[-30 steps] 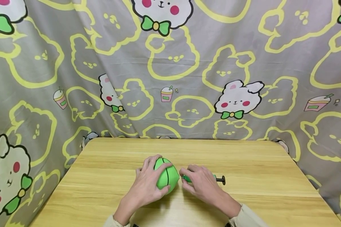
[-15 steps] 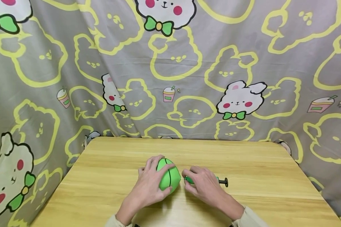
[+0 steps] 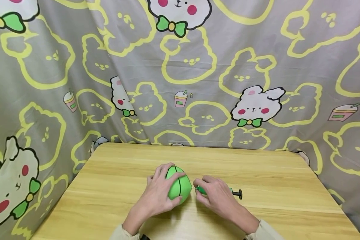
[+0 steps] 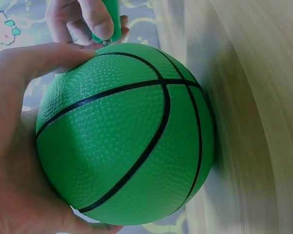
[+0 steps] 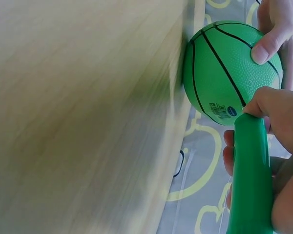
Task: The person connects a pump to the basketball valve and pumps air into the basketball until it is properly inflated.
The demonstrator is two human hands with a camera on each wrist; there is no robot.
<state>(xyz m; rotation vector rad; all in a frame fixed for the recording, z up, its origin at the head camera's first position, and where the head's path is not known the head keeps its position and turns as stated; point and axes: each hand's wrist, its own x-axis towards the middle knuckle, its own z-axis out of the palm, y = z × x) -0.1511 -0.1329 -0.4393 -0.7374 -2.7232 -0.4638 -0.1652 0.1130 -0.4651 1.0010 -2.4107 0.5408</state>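
Observation:
A small green basketball (image 3: 180, 190) with black lines sits on the wooden table, its right side drawn to a slight point. My left hand (image 3: 157, 195) grips it from the left, fingers over the top and thumb low on the near side. My right hand (image 3: 214, 193) holds a green hand pump (image 5: 251, 175) lying sideways, with its black handle (image 3: 238, 193) sticking out to the right. Between pump and ball shows a thin needle (image 3: 193, 188) that reaches the ball's right side; how deep it goes I cannot tell. Printed marks (image 5: 222, 110) show on the ball in the right wrist view.
The light wooden table (image 3: 123, 160) spreads around both hands. Behind it and along the sides hangs a grey curtain (image 3: 198, 76) with yellow outlines and white rabbit faces.
The head view has shifted slightly, so the scene sits a little farther right. Both hands keep their hold on the basketball and the pump, with almost no other movement.

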